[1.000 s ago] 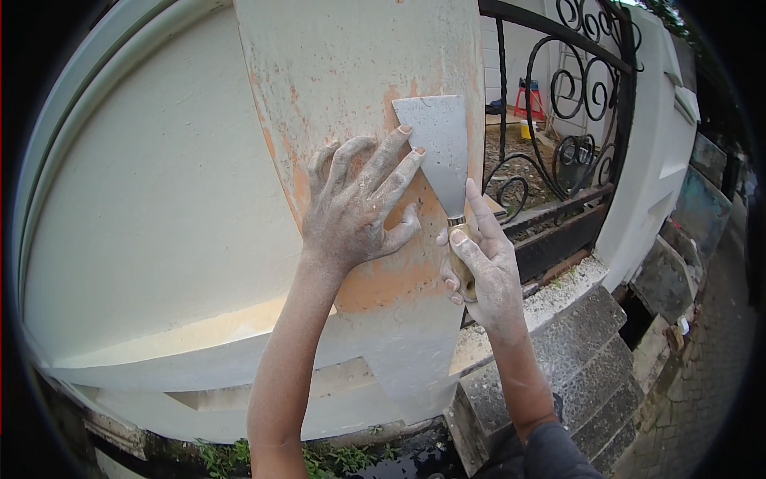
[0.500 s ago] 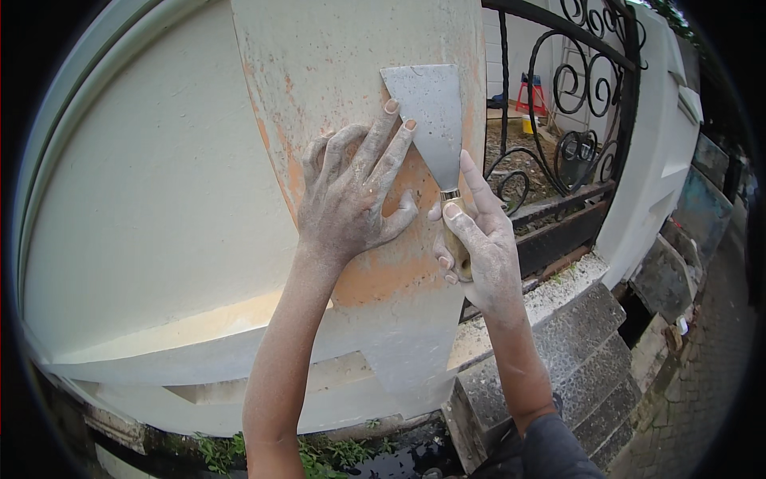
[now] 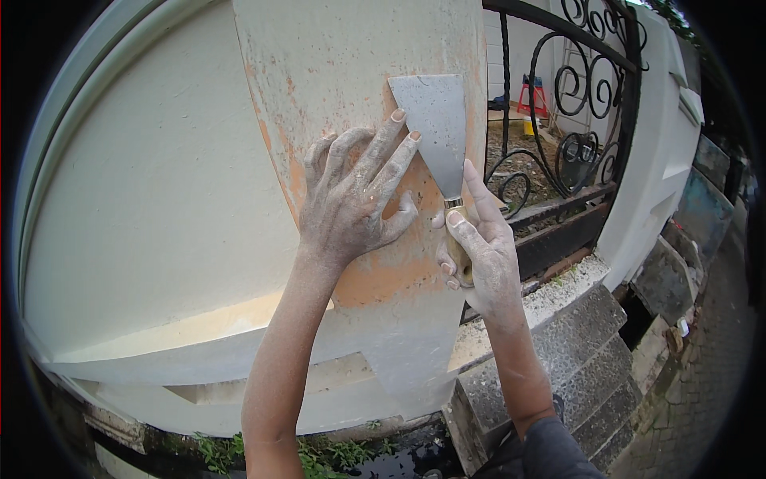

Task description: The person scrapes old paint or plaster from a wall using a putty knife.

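Observation:
A wide putty knife [image 3: 437, 120] with a grey flared blade and a wooden handle lies close against the wall pillar [image 3: 375, 48]. Wrapped round its handle is my right hand [image 3: 488, 259], thumb on top near the metal collar and forefinger stretched along the blade's edge. My left hand [image 3: 351, 188] has its fingers spread, with two fingertips at the blade's left edge. Pale dust coats both hands. On the pillar, the pale paint is scraped and patchy, showing an orange layer [image 3: 383, 279] below and around my left hand.
A black wrought-iron gate [image 3: 558, 120] stands right of the pillar, with a red stool [image 3: 532, 96] and a yellow bucket [image 3: 529, 126] behind it. Speckled stone steps [image 3: 566, 351] are at lower right. Green weeds [image 3: 327, 457] grow by dark water at the wall's foot.
The putty knife has slid slightly down and to the right, with my right hand still round its handle. My left fingertips have shifted a little with the blade.

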`<state>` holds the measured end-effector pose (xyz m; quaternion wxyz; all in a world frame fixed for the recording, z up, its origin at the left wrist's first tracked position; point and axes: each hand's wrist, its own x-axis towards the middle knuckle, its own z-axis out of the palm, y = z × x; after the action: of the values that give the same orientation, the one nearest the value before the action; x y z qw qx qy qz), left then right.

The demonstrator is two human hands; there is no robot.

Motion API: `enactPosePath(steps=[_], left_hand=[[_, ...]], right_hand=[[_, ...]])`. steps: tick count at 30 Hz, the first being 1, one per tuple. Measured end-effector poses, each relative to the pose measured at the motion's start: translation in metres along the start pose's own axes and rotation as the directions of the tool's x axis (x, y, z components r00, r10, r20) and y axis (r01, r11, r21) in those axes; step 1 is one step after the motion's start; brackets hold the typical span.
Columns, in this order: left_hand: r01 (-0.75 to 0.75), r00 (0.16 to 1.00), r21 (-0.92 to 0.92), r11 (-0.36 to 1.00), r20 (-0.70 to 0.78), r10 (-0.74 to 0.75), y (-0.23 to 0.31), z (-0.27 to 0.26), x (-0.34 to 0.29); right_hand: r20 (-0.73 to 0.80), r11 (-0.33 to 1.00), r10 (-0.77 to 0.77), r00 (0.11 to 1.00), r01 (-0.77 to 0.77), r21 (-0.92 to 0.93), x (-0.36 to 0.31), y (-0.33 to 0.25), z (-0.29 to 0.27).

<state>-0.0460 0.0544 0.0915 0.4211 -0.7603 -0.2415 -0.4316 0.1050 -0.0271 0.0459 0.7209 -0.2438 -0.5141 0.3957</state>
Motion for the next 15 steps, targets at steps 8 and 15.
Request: enactPosePath(steps=[8, 15], left_hand=[[0.070, 0.997, -0.004, 0.998, -0.016, -0.070, -0.002, 0.000, -0.002], [0.184, 0.982, 0.043, 0.982, -0.045, -0.182, -0.005, 0.009, 0.003]], right_hand=[[0.047, 0.996, 0.073, 0.996, -0.075, 0.052, -0.016, 0.012, -0.010], [-0.056, 0.978, -0.073, 0.996, 0.082, 0.192, -0.015, 0.009, -0.022]])
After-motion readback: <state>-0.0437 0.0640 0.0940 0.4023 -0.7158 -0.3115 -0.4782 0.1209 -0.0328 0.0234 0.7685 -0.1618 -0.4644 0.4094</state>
